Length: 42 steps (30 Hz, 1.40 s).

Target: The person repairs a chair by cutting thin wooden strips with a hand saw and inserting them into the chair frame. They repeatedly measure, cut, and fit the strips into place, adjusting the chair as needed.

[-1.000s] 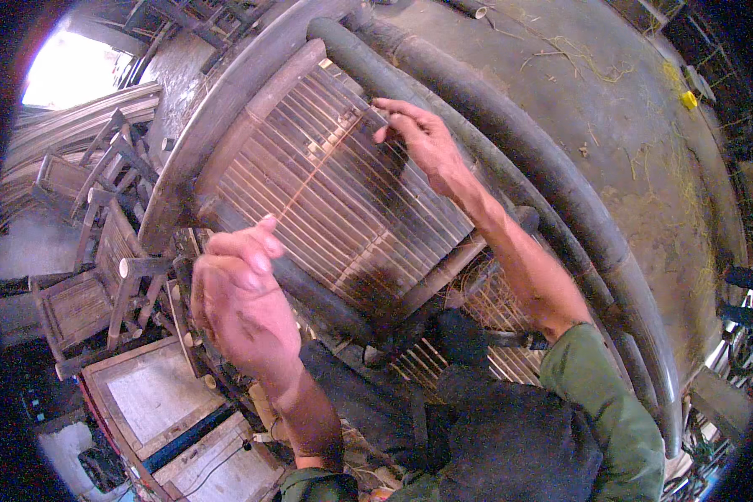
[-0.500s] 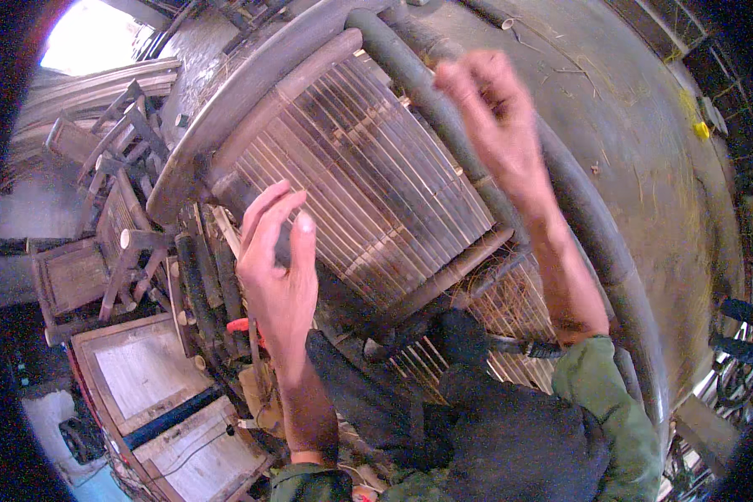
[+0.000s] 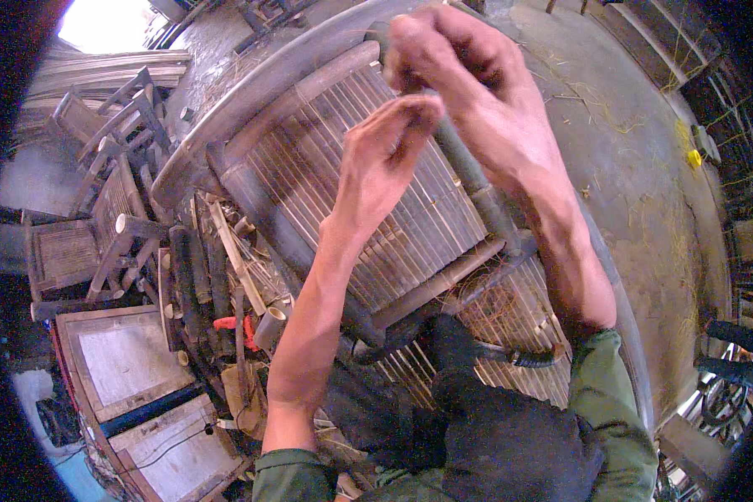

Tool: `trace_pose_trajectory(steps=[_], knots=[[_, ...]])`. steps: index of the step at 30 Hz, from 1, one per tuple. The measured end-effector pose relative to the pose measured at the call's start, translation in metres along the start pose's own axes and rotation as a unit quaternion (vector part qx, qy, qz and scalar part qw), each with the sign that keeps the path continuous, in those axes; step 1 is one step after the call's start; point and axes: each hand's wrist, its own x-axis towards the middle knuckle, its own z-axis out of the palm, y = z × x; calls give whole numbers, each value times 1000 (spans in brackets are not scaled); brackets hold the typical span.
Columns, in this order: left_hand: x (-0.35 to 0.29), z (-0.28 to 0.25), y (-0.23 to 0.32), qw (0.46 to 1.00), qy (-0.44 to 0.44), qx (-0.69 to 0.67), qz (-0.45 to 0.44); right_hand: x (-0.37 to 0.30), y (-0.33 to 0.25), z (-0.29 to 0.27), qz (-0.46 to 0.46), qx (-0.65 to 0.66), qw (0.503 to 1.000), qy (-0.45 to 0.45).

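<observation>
My right hand (image 3: 485, 92) is raised near the top middle, its fingers curled into a fist-like pinch. Close below it, my left hand (image 3: 385, 159) has its fingertips pressed together and pointing at the right. If either holds something thin, it is too small to make out. Both are above a piece of bamboo furniture with a slatted panel (image 3: 393, 226), framed by thick dark poles (image 3: 463, 163). By my knees, a tangle of thin brown strands (image 3: 498, 314) lies on lower slats (image 3: 527, 289).
Small wooden chairs (image 3: 67, 251) crowd the left, above a cabinet with pale panels (image 3: 134, 360). Cut bamboo lengths (image 3: 201, 268) and a red-handled tool (image 3: 236, 326) lie nearer. Yellow strands litter the concrete floor (image 3: 636, 217) at right, with a yellow object (image 3: 694, 157) beyond.
My left hand has moved up and right, its spread fingers coming together beside my right hand. My right hand has shifted up and slightly left, still curled.
</observation>
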Motion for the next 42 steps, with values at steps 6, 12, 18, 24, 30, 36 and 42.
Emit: trace_pose_trajectory(steps=[6,12,18,24,30,36,42], knots=[[-28,-7,-2,963,93,-178,-178,4,68,-10,67,13,993,101],[-95,4,32,960,53,3,-275,-60,167,1,463,350,812,51],[-103,27,47,949,76,-42,-304,-30,199,-7,466,540,698,66],[-127,63,31,985,43,-15,-167,-43,187,-7,538,388,746,59],[-152,97,26,982,81,-48,-166,-41,168,-10,537,100,838,2],[-129,73,6,983,57,-83,-152,-22,185,-12,498,147,850,82],[-210,89,30,992,-14,-71,-107,-85,175,-44,392,-97,914,-30]])
